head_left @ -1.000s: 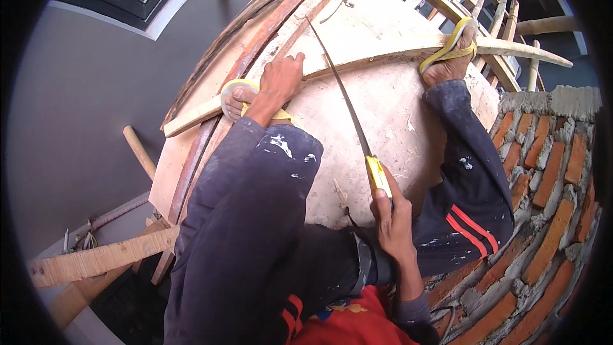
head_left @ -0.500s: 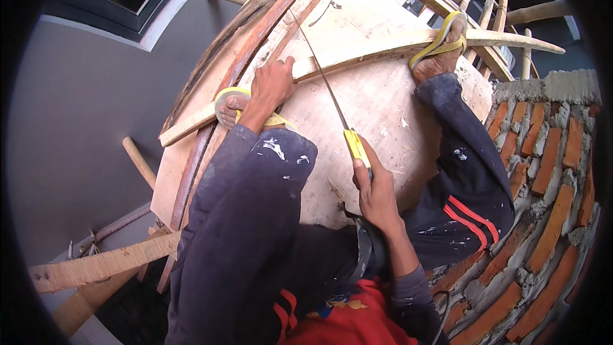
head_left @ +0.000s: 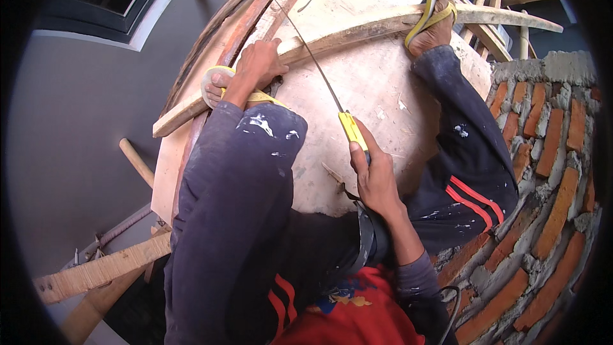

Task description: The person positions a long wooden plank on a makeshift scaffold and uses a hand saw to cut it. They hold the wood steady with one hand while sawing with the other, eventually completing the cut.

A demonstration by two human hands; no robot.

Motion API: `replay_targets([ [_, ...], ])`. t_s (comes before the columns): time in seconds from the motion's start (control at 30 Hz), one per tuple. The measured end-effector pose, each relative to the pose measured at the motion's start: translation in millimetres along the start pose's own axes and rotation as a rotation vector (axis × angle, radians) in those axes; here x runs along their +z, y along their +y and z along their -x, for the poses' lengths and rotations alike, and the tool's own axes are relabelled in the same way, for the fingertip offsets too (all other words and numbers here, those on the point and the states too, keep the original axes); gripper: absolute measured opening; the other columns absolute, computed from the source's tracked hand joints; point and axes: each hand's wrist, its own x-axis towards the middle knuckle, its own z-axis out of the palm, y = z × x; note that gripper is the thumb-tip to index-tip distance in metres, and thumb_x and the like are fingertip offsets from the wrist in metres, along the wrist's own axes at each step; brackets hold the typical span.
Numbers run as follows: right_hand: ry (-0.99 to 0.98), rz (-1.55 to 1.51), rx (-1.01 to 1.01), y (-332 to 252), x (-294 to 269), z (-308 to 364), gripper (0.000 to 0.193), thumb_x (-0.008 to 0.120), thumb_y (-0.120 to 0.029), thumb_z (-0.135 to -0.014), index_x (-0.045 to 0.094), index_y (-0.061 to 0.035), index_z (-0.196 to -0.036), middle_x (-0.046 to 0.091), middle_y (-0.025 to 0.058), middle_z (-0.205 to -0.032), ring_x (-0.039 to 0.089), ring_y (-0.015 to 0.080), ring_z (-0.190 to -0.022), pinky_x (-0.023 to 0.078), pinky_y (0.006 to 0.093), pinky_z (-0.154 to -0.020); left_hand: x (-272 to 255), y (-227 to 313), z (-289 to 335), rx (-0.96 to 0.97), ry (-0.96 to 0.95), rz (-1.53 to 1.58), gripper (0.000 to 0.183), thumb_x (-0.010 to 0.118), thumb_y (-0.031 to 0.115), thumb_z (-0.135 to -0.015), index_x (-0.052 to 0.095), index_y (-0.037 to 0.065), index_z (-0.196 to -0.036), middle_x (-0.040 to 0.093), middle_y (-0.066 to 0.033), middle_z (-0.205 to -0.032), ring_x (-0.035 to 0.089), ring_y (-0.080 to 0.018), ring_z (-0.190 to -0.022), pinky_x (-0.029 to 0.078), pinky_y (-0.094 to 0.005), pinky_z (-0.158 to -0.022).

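The undersides of the left hand were hidden behind its own back and the timber, and the palm of the right hand was turned out of view. The saw showed its blade almost edge-on, so its teeth could not be made out. The lower edge of the pale board lay behind the person's legs, and its upper edge ran out of view at the top.

The right fingers were wrapped around the saw's yellow handle, thumb along the near side, over the board's lower half. The blade slanted up from there across the timber, its tip toward the board's upper left edge, near a reddish strip. The left fingers were bent over the timber, just beside the left sandal; how tightly they gripped could not be told. The timber crossed the board from its left edge past its right edge, with the right sandal against it near the right edge.

Compared with a second earlier, the saw's handle sat closer to the timber and its tip farther left, while the left hand kept its place on the wood.
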Motion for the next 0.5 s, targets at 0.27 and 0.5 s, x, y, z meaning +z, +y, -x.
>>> replay_targets([
  [0.27,-0.017,-0.136,0.035,-15,-14,40,0.044,0.041,-0.017,-0.102,0.04,-0.0002,-0.143,0.037,-0.0016,-0.063,0.033,0.0053,-0.057,0.029,0.0242,-0.051,8,-17,-17,-0.024,-0.087,0.251,0.086,0.044,0.072,-0.085,0.056,-0.002,-0.128,0.06,-0.0313,-0.116,0.057,-0.042,-0.113,0.044,-0.0455,-0.099],
  [0.5,-0.015,-0.095,0.068,-21,-15,43,0.045,0.041,-0.018,-0.103,0.04,-0.0021,-0.144,0.039,-0.0027,-0.065,0.034,0.0053,-0.058,0.03,0.0237,-0.052,19,-30,-55,-0.169,-0.468,0.492,0.108,0.032,0.082,-0.082,0.041,-0.009,-0.138,0.033,-0.0317,-0.146,0.032,-0.0436,-0.138,0.027,-0.05,-0.113],
])
